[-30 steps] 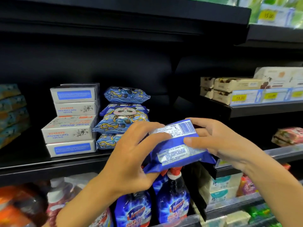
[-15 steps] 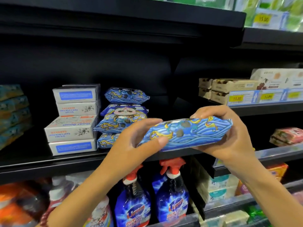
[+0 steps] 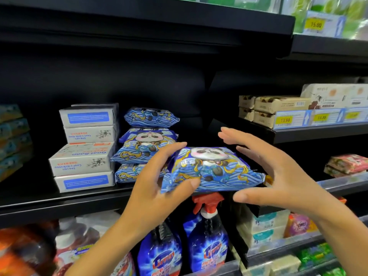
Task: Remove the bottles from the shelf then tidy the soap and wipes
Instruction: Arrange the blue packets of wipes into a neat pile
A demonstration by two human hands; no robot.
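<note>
Wipes pack (image 3: 213,170), blue with a panda printed on its upper face, hangs in the air just in front of the front edge of the black shelf (image 3: 59,206), roughly level with that edge and lying flat with the panda side up. The left hand (image 3: 157,194) grips its left end: the thumb presses on the near lower corner while the curled fingers (image 3: 171,149) wrap over the far top edge, so the pack is clamped between them. The right hand (image 3: 278,176) sits at the pack's right end with its fingers (image 3: 235,136) straight and spread apart and the thumb stretched out below. Its palm is just beside the crimped end of the pack; whether it touches cannot be told.

On the shelf behind, toward its left part, a stack of four soap boxes (image 3: 83,148) stands white and grey with blue labels, the third box jutting forward of the others. Touching its right side is a pile of three more wipes packets (image 3: 145,144) in the same blue print, the middle one showing its panda. The shelf to the right of that pile is bare.

Under the shelf's front edge, two blue spray bottles (image 3: 207,236) with red triggers stand side by side. At the right, a neighbouring shelf carries cream cartons (image 3: 278,105) behind yellow price tags (image 3: 284,120).
</note>
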